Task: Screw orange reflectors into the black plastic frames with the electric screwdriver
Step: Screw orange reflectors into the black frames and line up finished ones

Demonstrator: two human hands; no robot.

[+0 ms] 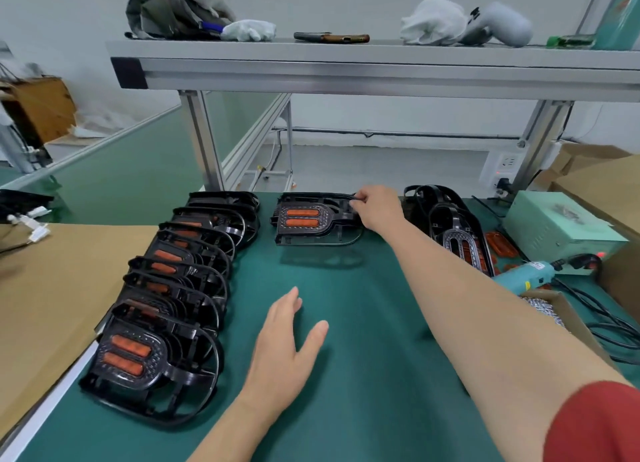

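Electric screwdriver [530, 275] bit end hidden behind right forearm [467, 298]. Cardboard box [569, 317] half covered by it, shiny contents too small to tell. Left row of frames [180, 281] overlaps; far reflectors [188, 224] mostly hidden. Right stack of frames [453, 215] partly behind forearm. Black parts [20, 201] far left cut by edge.

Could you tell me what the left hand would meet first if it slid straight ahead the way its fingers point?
Probably the lone black frame that the right hand grips; only green mat lies between it and the left hand.
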